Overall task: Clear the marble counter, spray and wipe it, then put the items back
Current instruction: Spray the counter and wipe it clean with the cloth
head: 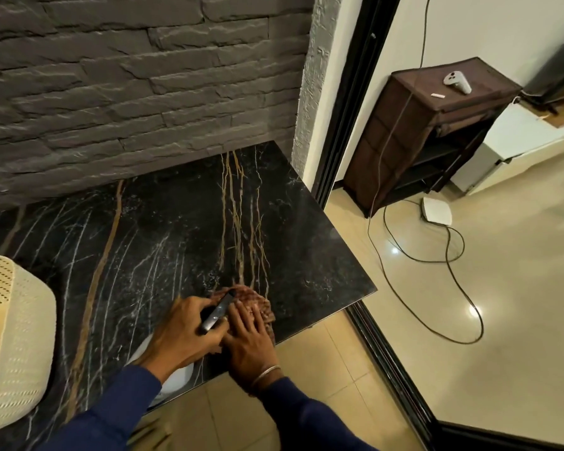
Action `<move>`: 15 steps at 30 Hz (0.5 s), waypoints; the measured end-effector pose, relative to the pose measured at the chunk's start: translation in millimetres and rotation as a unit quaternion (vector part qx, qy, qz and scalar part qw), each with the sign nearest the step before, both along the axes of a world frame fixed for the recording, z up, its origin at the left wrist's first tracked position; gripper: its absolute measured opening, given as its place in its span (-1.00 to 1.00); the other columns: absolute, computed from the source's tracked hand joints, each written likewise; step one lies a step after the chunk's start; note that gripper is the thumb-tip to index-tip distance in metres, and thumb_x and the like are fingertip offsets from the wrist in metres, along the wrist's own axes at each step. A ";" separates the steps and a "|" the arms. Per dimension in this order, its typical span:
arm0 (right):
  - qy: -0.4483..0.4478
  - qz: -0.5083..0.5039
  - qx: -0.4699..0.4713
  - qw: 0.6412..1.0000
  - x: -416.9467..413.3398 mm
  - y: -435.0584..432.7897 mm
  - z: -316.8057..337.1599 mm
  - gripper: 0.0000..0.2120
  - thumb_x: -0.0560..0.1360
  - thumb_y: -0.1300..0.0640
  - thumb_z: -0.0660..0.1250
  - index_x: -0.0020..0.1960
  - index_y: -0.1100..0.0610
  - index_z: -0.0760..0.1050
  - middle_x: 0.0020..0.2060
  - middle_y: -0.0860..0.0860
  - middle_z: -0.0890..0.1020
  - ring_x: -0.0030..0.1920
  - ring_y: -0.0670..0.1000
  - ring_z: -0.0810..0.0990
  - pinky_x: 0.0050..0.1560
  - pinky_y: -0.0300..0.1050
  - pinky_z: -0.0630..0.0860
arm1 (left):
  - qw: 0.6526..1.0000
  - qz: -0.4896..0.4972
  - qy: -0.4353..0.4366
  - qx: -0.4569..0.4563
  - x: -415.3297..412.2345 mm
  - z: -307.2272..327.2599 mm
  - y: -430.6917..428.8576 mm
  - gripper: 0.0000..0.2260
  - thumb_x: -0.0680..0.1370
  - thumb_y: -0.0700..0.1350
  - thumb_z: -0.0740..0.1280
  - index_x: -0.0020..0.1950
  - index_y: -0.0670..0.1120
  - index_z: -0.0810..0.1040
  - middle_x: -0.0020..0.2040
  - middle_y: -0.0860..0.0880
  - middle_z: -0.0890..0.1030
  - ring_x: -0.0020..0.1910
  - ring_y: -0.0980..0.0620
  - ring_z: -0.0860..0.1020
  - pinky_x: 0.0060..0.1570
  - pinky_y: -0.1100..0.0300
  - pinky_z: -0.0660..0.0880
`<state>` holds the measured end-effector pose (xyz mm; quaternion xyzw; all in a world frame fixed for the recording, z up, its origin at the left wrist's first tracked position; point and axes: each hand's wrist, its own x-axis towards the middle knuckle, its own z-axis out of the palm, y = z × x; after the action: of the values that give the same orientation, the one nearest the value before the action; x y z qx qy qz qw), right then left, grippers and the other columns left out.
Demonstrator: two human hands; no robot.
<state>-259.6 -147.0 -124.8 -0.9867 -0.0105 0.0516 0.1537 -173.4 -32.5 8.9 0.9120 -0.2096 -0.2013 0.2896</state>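
The black marble counter [183, 222] with gold and white veins runs along a grey stone wall. Near its front right edge lies a reddish-brown cloth [258, 299]. My right hand [249, 336] lies flat on the cloth with straight fingers. Just left of it, my left hand [183, 330] grips a slim dark remote-like object [216, 314], its far end touching the cloth. A white rounded object [176, 379] sits partly hidden under my left forearm at the counter's front edge.
A cream perforated basket [10, 336] stands on the counter at the left. On the right, past a black door frame, a brown fabric shelf [430, 131] carries a white controller [458, 81]. A cable [437, 262] and a white box [437, 210] lie on the tiled floor.
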 end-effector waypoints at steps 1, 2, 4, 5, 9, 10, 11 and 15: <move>-0.014 -0.012 -0.005 1.000 -4.1 -19.2 1.1 -0.41 0.56 -0.15 0.04 0.55 -0.16 0.00 0.57 0.06 0.03 0.56 0.17 -0.07 0.48 0.36 -0.04 | 1.000 -0.005 0.002 -0.005 -0.8 -0.3 -0.7 -0.80 0.43 -0.04 0.47 -0.36 -0.05 0.57 -0.48 -0.02 0.57 -0.51 0.07 0.52 -0.53 0.18 0.40; -0.023 -0.046 -0.012 0.999 -8.3 -44.4 2.1 -0.40 0.54 -0.14 0.08 0.55 -0.19 0.00 0.56 0.03 0.06 0.56 0.15 -0.05 0.48 0.35 0.00 | 1.000 -0.011 0.004 -0.007 -1.2 -1.3 -2.0 -0.80 0.42 -0.02 0.48 -0.35 -0.06 0.59 -0.48 -0.03 0.57 -0.53 0.07 0.50 -0.52 0.15 0.39; -0.033 -0.147 -0.026 0.988 -16.9 -105.4 7.1 -0.37 0.52 -0.15 0.17 0.54 -0.21 0.02 0.56 -0.01 0.08 0.56 0.10 -0.03 0.49 0.31 0.05 | 1.000 -0.016 -0.002 -0.010 -1.5 -5.7 -5.0 -0.77 0.41 -0.03 0.49 -0.37 -0.11 0.59 -0.51 -0.06 0.54 -0.57 0.08 0.42 -0.54 0.16 0.33; -0.032 -0.195 -0.030 0.980 -22.7 -137.5 9.5 -0.36 0.52 -0.16 0.19 0.54 -0.20 0.03 0.55 0.01 0.08 0.56 0.11 -0.02 0.49 0.30 0.06 | 1.000 -0.011 -0.012 -0.005 -1.4 -7.2 -7.6 -0.74 0.40 -0.03 0.48 -0.40 -0.14 0.57 -0.53 -0.07 0.52 -0.58 0.09 0.38 -0.55 0.19 0.29; 0.026 -0.311 -0.045 0.949 -32.5 -227.9 8.3 -0.36 0.55 -0.26 0.08 0.54 -0.14 -0.05 0.54 0.18 0.06 0.53 0.27 0.03 0.49 0.32 0.06 | 0.999 -0.015 -0.018 0.024 0.6 -6.6 -16.0 -0.72 0.37 0.05 0.41 -0.40 -0.11 0.49 -0.49 0.00 0.47 -0.53 0.10 0.37 -0.53 0.19 0.31; 0.040 -0.326 -0.054 0.943 -29.5 -231.0 6.5 -0.38 0.57 -0.25 0.04 0.55 -0.14 -0.07 0.55 0.19 0.04 0.53 0.28 0.01 0.49 0.33 0.05 | 0.999 -0.019 -0.011 0.027 1.2 -4.1 -17.3 -0.74 0.38 0.04 0.43 -0.39 -0.08 0.47 -0.48 0.02 0.47 -0.52 0.12 0.38 -0.53 0.21 0.31; 0.050 -0.341 -0.053 0.937 -26.2 -226.6 4.5 -0.40 0.59 -0.24 0.03 0.56 -0.14 -0.07 0.55 0.19 0.00 0.54 0.29 -0.03 0.49 0.34 0.01 | 0.999 -0.025 -0.003 0.019 1.6 -2.5 -18.5 -0.75 0.39 0.01 0.44 -0.39 -0.05 0.47 -0.48 0.03 0.47 -0.52 0.12 0.39 -0.52 0.23 0.31; 0.048 -0.344 -0.045 0.937 -14.1 -156.9 1.6 -0.37 0.58 -0.15 0.12 0.57 -0.11 -0.05 0.56 0.19 -0.06 0.54 0.27 -0.09 0.48 0.35 -0.14 | 0.996 -0.065 0.058 -0.020 4.1 3.9 -22.1 -0.79 0.42 -0.04 0.47 -0.37 -0.05 0.54 -0.46 0.01 0.54 -0.51 0.15 0.43 -0.45 0.24 0.39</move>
<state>-273.7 -303.9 -123.2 -0.9322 0.3394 0.0434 0.1179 -169.3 -54.6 12.8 0.8773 -0.2547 -0.2683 0.3058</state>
